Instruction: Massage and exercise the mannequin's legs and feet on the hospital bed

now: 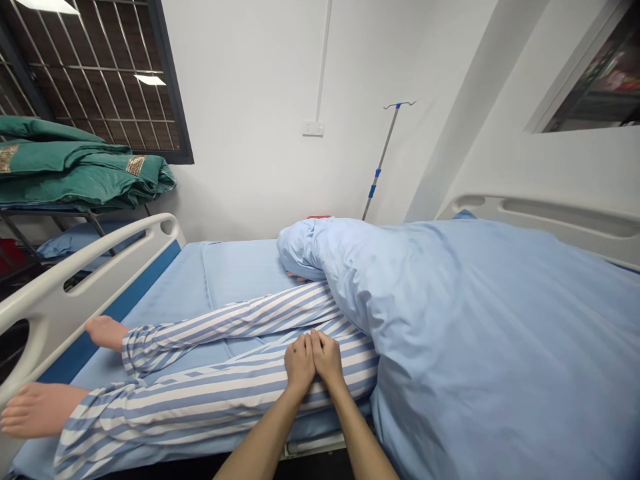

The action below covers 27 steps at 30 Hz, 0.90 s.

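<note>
My left hand (300, 364) and my right hand (327, 359) are side by side, both closed into fists and touching each other. They rest on the upper leg of blue-and-white striped trousers (215, 393), where the cloth around them lies without bunching. The undersides of my fingers are hidden. Wearing the trousers is a life-size figure on the bed, with smooth, manikin-like bare feet (45, 408) at the left. A light blue quilt (450, 320) is folded back to the right of my hands. It hides the figure's upper body, apart from a bit of hand at its edge.
Pale bed boards stand at the left (100, 267) and far right (560, 217). Behind the bed are a drip pole (384, 150) and a wall socket (313, 128). Green folded bedding (85, 170) lies on another bed under the barred window (100, 73).
</note>
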Tool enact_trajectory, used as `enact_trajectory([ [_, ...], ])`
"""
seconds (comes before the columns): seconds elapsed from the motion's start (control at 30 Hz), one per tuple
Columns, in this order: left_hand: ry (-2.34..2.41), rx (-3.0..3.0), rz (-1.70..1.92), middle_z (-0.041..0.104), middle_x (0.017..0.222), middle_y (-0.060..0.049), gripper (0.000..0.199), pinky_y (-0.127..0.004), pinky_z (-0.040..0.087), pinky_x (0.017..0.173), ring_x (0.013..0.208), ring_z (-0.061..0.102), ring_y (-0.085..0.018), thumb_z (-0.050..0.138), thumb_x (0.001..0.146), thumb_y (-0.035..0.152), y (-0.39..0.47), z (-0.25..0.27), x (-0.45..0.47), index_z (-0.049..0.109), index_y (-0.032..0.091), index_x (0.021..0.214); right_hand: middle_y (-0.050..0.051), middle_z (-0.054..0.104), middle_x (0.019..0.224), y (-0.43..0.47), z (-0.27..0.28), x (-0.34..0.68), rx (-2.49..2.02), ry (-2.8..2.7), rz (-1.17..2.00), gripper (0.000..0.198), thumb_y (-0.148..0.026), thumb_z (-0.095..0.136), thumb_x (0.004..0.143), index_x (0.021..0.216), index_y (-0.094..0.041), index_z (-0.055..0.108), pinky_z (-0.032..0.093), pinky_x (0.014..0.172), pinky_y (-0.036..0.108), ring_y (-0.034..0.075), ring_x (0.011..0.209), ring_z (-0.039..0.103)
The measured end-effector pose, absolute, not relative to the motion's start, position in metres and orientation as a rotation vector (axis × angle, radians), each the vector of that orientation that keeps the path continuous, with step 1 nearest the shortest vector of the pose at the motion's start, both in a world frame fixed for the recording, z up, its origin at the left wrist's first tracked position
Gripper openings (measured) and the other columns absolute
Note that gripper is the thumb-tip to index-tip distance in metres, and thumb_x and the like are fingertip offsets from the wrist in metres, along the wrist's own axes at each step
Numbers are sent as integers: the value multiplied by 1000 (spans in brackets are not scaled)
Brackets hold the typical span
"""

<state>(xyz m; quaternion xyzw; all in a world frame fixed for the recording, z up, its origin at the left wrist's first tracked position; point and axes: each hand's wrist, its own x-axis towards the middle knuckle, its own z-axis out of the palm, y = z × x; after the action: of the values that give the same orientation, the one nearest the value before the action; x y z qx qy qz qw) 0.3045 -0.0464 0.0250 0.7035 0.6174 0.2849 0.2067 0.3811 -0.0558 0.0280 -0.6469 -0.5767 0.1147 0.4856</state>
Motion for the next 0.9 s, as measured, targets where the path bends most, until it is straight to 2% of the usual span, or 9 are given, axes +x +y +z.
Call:
enact_trajectory([
  [0.13, 1692, 1930, 808, 64, 76, -5, 31, -25, 32, 64, 73, 56, -16, 32, 89, 30, -44, 28, 308, 58, 19, 77, 1, 51, 49, -55, 31, 383, -1535, -1334, 324, 44, -46, 34, 85, 52, -18, 44, 27, 50, 23, 11, 49, 39],
  [0.4, 1539, 1792, 1022, 59, 63, -1, 36, -24, 30, 57, 60, 51, -12, 29, 89, 33, -42, 50, 324, 50, 20, 62, 2, 54, 53, -53, 31, 389, -1421, -1139, 448, 44, -52, 38, 82, 56, -17, 48, 33, 51, 23, 12, 51, 42],
  [0.6, 1704, 1939, 830, 62, 69, -4, 30, -26, 30, 60, 68, 55, -15, 33, 89, 32, -49, 27, 323, 54, 20, 72, -3, 43, 47, -55, 31, 386, -1426, -1123, 443, 43, -50, 40, 82, 52, -19, 36, 30, 49, 23, 10, 49, 35],
  [0.73, 1728, 1958, 782, 63, 73, -5, 30, -27, 30, 61, 72, 57, -16, 30, 90, 30, -49, 23, 323, 55, 20, 77, -3, 43, 47, -57, 31, 386, -1437, -1191, 455, 44, -52, 36, 83, 53, -19, 39, 30, 49, 23, 11, 49, 37],
  [0.9, 1740, 1908, 805, 65, 76, -5, 31, -27, 28, 60, 73, 58, -16, 28, 91, 28, -51, 29, 323, 56, 20, 79, 0, 49, 48, -57, 44, 396, -1574, -1411, 380, 45, -48, 33, 85, 52, -19, 43, 27, 49, 24, 12, 47, 41],
])
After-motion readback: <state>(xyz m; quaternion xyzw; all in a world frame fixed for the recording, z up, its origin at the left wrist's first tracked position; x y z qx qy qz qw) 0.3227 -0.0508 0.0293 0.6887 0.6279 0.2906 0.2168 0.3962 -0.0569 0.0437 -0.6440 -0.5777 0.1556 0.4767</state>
